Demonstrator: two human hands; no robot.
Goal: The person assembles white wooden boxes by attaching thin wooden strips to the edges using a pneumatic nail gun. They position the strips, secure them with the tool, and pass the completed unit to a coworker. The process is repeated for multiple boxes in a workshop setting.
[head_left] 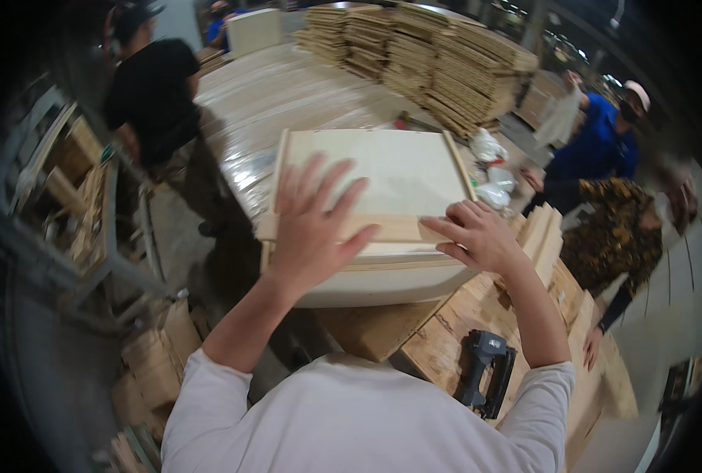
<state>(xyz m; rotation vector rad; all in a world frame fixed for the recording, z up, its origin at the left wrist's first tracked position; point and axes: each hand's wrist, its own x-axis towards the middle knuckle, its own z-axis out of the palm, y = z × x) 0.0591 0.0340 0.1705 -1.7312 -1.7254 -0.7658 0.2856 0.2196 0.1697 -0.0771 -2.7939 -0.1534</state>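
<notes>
A pale wooden box-like piece lies in front of me, with narrow rails along its left and right sides. Across its near part runs a light wooden strip. My left hand is over the left end of the strip, fingers spread and slightly blurred; whether it touches the wood I cannot tell. At the strip's right end, my right hand has its fingers bent over the wood and grips it. A dark nail gun rests on the wooden bench, below my right forearm.
Tall stacks of wooden boards stand at the back, beside a plastic-covered surface. White plastic bags sit right of the box. A person in black stands left; people in blue and a patterned top are right. Wood offcuts lie lower left.
</notes>
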